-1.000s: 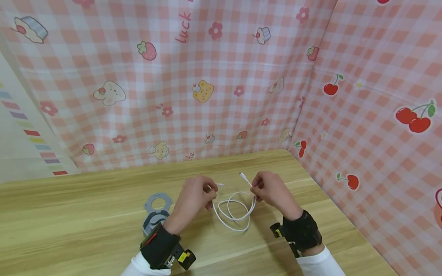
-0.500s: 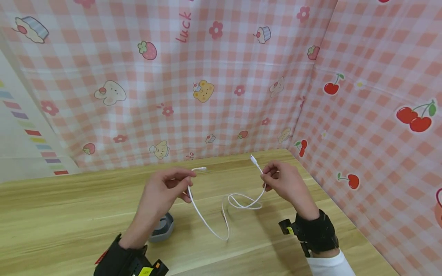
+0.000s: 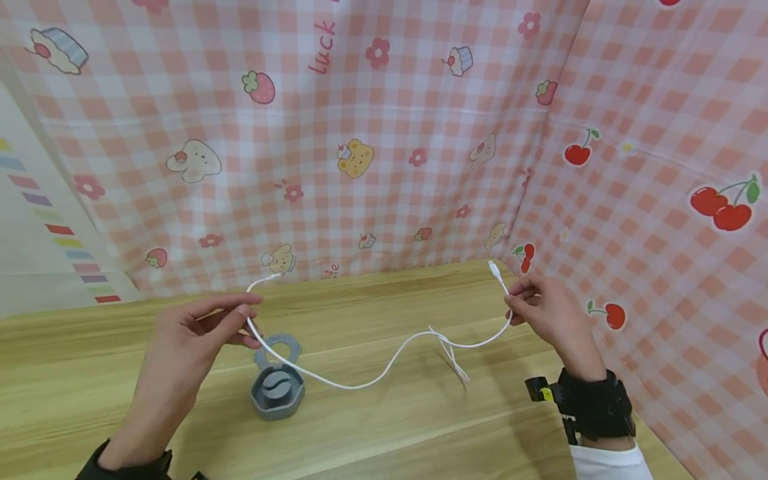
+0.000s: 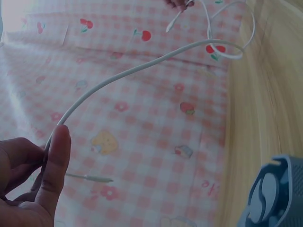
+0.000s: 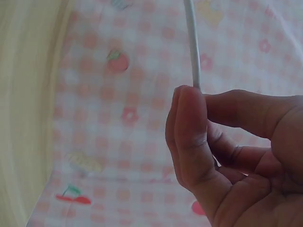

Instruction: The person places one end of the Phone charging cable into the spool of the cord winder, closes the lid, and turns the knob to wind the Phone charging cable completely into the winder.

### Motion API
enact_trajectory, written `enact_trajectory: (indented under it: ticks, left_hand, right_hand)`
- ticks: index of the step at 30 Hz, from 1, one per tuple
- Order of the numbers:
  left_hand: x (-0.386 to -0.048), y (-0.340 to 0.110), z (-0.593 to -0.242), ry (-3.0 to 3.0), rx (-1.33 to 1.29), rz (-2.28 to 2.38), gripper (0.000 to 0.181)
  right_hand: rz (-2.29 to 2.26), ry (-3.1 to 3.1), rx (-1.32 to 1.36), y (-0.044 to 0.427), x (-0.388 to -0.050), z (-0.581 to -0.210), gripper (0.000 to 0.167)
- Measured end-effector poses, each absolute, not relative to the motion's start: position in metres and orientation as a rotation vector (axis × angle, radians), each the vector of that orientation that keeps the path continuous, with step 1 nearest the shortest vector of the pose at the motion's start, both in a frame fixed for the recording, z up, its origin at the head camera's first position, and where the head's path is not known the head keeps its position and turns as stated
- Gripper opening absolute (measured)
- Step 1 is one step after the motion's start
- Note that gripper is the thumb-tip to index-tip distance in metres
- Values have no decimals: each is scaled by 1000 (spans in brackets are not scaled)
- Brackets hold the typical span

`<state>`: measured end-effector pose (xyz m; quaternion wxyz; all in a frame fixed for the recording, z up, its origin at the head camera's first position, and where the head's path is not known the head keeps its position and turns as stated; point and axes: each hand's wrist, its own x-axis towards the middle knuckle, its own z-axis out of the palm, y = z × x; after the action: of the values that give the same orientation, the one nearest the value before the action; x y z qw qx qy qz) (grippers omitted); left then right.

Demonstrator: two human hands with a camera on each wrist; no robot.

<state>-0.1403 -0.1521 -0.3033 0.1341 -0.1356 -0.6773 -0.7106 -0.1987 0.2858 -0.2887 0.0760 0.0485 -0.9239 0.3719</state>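
Basically, L hand (image 3: 186, 347) pinching white cable (image 3: 351, 387) nr one end, R hand (image 3: 555, 317) pinching same nr the other, it sagging btwn them above wood table (image 3: 372, 440), grey hex case (image 3: 277, 411) nr L hand.

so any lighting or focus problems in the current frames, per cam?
Head: brightest of the three, cable reads clearly, soft shadows on the table; left wrist: dim overall, pale haze at upper left, left hand dark; right wrist: checked cloth soft and washed out, right hand shaded against it.
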Motion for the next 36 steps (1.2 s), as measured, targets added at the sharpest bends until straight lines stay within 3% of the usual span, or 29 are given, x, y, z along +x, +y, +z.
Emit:
enact_trajectory:
  ticks: [22, 36]
  left_hand:
    - [-136, -210, -279, -1004, -261, -2065, 30]
    - [-123, -176, -289, -1203, -290, -2058, 28]
  right_hand:
    - [716, -2965, -143, 344, -213, -337, 8]
    - [536, -3063, 90, 332, -225, -379, 5]
